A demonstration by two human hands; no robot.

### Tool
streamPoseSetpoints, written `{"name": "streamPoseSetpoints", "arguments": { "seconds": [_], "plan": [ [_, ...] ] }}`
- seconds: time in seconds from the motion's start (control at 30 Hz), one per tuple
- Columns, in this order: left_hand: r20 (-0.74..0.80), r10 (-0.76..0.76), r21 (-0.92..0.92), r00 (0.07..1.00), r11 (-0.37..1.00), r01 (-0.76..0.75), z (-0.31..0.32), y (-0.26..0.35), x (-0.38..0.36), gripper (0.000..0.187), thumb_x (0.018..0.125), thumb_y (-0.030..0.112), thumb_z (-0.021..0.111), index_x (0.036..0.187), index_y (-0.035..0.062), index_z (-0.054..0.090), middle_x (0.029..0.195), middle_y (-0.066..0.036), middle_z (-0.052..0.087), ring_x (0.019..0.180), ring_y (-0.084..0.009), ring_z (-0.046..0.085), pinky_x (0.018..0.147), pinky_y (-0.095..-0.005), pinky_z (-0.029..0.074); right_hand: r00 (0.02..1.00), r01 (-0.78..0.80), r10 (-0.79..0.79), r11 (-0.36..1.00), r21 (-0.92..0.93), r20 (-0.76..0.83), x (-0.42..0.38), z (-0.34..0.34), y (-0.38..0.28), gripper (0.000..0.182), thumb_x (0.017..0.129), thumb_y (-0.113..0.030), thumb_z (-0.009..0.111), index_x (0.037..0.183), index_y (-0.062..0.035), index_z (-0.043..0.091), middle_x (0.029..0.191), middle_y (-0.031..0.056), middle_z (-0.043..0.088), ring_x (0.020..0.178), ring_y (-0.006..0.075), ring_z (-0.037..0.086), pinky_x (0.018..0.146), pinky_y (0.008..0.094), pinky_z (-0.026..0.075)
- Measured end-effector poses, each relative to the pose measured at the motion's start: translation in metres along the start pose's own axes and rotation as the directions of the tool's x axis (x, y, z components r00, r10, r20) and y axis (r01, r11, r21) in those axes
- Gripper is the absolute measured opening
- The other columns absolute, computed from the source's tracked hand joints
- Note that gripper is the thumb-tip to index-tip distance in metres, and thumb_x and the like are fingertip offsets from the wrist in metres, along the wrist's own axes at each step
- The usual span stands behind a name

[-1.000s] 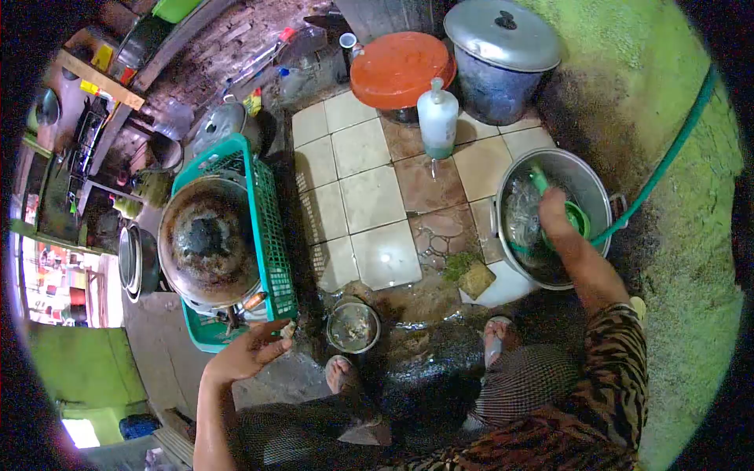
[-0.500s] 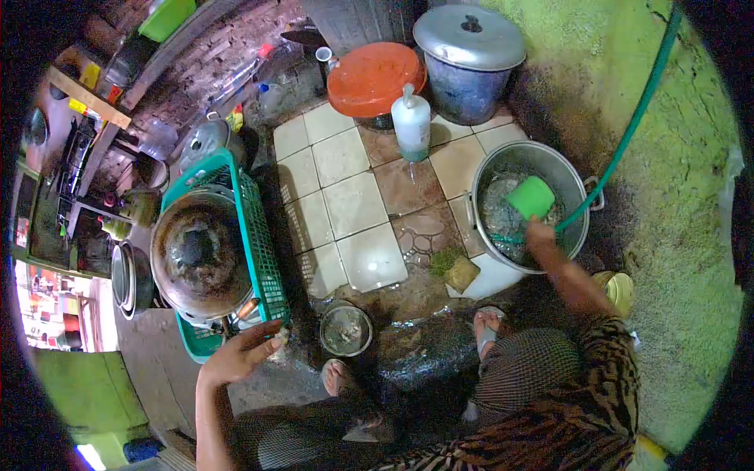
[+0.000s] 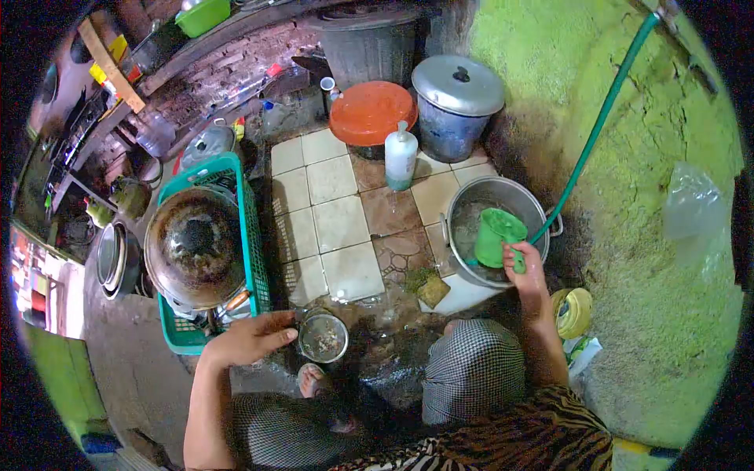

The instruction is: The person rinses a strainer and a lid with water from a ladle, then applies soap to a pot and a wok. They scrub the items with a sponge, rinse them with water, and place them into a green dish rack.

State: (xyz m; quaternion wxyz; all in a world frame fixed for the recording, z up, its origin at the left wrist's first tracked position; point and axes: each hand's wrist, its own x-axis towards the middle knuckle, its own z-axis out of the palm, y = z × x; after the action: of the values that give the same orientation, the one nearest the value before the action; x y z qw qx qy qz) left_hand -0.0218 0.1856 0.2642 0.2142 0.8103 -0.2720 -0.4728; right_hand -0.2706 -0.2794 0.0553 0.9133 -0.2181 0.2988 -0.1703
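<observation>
My right hand [image 3: 525, 265] grips the handle of a green plastic dipper [image 3: 493, 235], held upright over the rim of a large metal pot [image 3: 460, 201]. A green hose [image 3: 591, 149] runs from the wall down into that pot. What the dipper holds is not clear. My left hand [image 3: 263, 336] is beside a small metal bowl [image 3: 323, 336] with bits of something in it, thumb and fingers apart, holding nothing. Left of it, a teal basket [image 3: 258, 259] carries a dark, sooty round pan or lid [image 3: 196, 247].
A yellow sponge [image 3: 433, 291] with a green scrubber lies on the floor tiles. Behind stand a white bottle [image 3: 400, 157], an orange lid [image 3: 372, 112] and a lidded blue pot [image 3: 452, 125]. A yellow container [image 3: 572, 312] is at the right wall.
My right hand has raised the green dipper from inside the pot and turned it upright. My left hand is now closer to the small bowl. The view has shifted.
</observation>
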Motion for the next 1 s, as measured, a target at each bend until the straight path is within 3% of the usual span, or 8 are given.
{"name": "streamPoseSetpoints", "arguments": {
  "seconds": [0.13, 0.3, 0.33, 0.4, 0.47, 0.53, 0.67, 1.0],
  "plan": [
    [0.016, 0.058, -0.037, 0.998, 0.998, -0.057, -0.010, -0.018, -0.002, 0.062, 0.085, 0.043, 0.055, 0.128, -0.0001, 0.041, 0.117, -0.018, 0.055, 0.106, -0.0216, 0.054, 0.090, -0.0313, 0.041, 0.931, 0.132, -0.260, 0.894, -0.429, -0.256, 0.012, 0.052, -0.024, 0.007, 0.076, -0.007, 0.051, 0.080, -0.0020, 0.049, 0.065, 0.0049, 0.049, 0.050, 0.0119, 0.046, 0.039, 0.0258, 0.038],
    [0.012, 0.160, -0.099, 0.987, 0.982, -0.158, -0.021, -0.035, 0.006, 0.062, 0.085, 0.044, 0.055, 0.128, 0.0019, 0.041, 0.118, -0.017, 0.053, 0.104, -0.0231, 0.055, 0.089, -0.0313, 0.042, 0.849, 0.004, -0.502, 0.313, -0.950, -0.162, 0.162, 0.041, -0.069, 0.017, 0.079, -0.012, 0.044, 0.065, -0.0082, 0.053, 0.054, 0.0059, 0.048, 0.048, 0.0184, 0.046, 0.041, 0.0338, 0.038],
    [0.008, 0.168, -0.125, 0.986, 0.978, -0.166, -0.024, -0.033, 0.006, 0.061, 0.085, 0.043, 0.055, 0.129, 0.0024, 0.041, 0.117, -0.018, 0.053, 0.104, -0.0238, 0.055, 0.089, -0.0315, 0.042, 0.789, -0.100, -0.613, -0.200, -0.975, 0.045, 0.205, 0.033, -0.078, 0.018, 0.078, -0.012, 0.045, 0.065, -0.0060, 0.056, 0.060, 0.0110, 0.053, 0.055, 0.0233, 0.051, 0.046, 0.0356, 0.040],
    [0.012, 0.134, -0.137, 0.991, 0.982, -0.131, -0.029, -0.028, 0.008, 0.061, 0.085, 0.042, 0.055, 0.129, 0.0025, 0.040, 0.117, -0.018, 0.053, 0.104, -0.0239, 0.055, 0.090, -0.0317, 0.041, 0.736, -0.352, -0.457, -0.888, -0.295, 0.499, 0.271, 0.034, -0.093, 0.021, 0.075, -0.012, 0.047, 0.064, -0.0016, 0.062, 0.071, 0.0212, 0.062, 0.069, 0.0330, 0.061, 0.057, 0.0391, 0.045],
    [0.023, 0.088, -0.133, 0.996, 0.987, -0.085, -0.032, -0.025, 0.012, 0.061, 0.085, 0.042, 0.055, 0.129, 0.0025, 0.040, 0.116, -0.018, 0.053, 0.104, -0.0239, 0.055, 0.090, -0.0318, 0.041, 0.766, -0.430, -0.544, -0.830, -0.355, 0.343, 0.281, 0.080, -0.091, 0.022, 0.077, -0.008, 0.043, 0.078, 0.0038, 0.062, 0.089, 0.0257, 0.061, 0.084, 0.0370, 0.060, 0.068, 0.0426, 0.047],
    [0.038, 0.063, -0.133, 0.997, 0.989, -0.058, -0.034, -0.022, 0.017, 0.061, 0.085, 0.042, 0.055, 0.130, 0.0024, 0.040, 0.114, -0.018, 0.054, 0.104, -0.0236, 0.054, 0.090, -0.0320, 0.041, 0.430, -0.569, -0.880, -0.436, -0.697, 0.199, 0.318, 0.080, -0.091, 0.032, 0.083, -0.019, 0.044, 0.106, 0.0004, 0.055, 0.102, 0.0245, 0.055, 0.083, 0.0288, 0.061, 0.071, 0.0403, 0.048],
    [0.070, 0.008, -0.140, 0.998, 0.990, 0.002, -0.033, -0.024, 0.023, 0.062, 0.086, 0.042, 0.055, 0.129, 0.0017, 0.040, 0.114, -0.018, 0.054, 0.104, -0.0234, 0.054, 0.091, -0.0321, 0.040, 0.387, -0.290, -0.919, -0.047, -0.956, -0.072, 0.268, 0.140, -0.089, 0.032, 0.083, -0.012, 0.040, 0.108, 0.0084, 0.039, 0.114, 0.0307, 0.047, 0.099, 0.0419, 0.053, 0.085, 0.0464, 0.044],
    [0.074, -0.074, -0.217, 0.995, 0.972, 0.089, -0.031, -0.008, 0.017, 0.059, 0.087, 0.035, 0.057, 0.131, 0.0014, 0.037, 0.125, -0.013, 0.049, 0.112, -0.0197, 0.048, 0.093, -0.0313, 0.039, 0.641, -0.122, -0.745, -0.336, -0.934, 0.184, 0.090, -0.036, 0.030, 0.043, 0.085, -0.013, 0.048, 0.122, 0.0046, 0.035, 0.110, 0.0272, 0.049, 0.097, 0.0425, 0.050, 0.084, 0.0458, 0.042]
  ]
}}
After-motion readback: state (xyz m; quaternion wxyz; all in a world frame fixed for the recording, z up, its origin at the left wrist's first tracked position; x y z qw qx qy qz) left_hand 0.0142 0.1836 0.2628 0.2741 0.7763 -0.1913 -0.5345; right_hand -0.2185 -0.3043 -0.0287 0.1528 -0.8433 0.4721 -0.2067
